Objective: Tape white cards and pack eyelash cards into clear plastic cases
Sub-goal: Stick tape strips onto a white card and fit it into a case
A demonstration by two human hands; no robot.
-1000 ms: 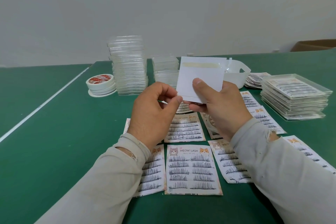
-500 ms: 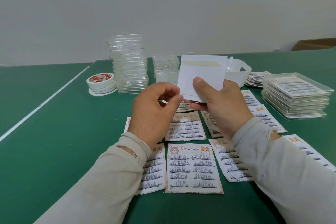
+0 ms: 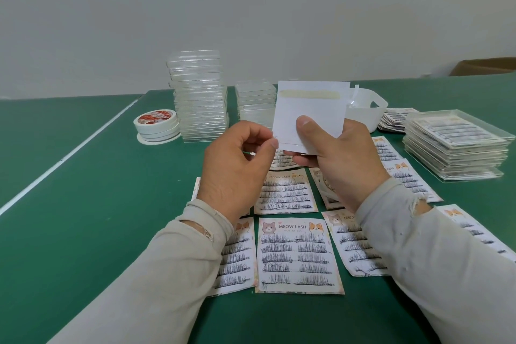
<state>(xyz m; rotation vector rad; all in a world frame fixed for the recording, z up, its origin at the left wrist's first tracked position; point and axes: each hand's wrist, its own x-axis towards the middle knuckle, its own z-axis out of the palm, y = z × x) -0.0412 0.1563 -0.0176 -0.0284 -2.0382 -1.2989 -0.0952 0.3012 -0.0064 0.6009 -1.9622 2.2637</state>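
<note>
Hands meet above the middle of the green desk, both raised clear of it. The right hand grips a white card by its lower edge, thumb pressed on the near face and fingers curled behind. The card stands nearly upright, its face toward the camera, slightly taller than wide, leaning a little to the right. A pale yellowish tape strip runs crosswise near its top edge. The left hand is curled with thumb and forefinger pinched together at the card's lower left corner; what it pinches is too small to tell.

Below the hands, eyelash cards lie flat in rows on the desk, long axis running away from the person. The nearest eyelash card reads "MEOW LASH" between two cat faces, over rows of black lashes.

Toward the far edge stand a tall stack of clear plastic cases and a shorter stack beside it. Left of them sit rolls of tape with a red printed label, unreadable. A white tub stands behind the card. At the right edge lies a stack of filled cases.
</note>
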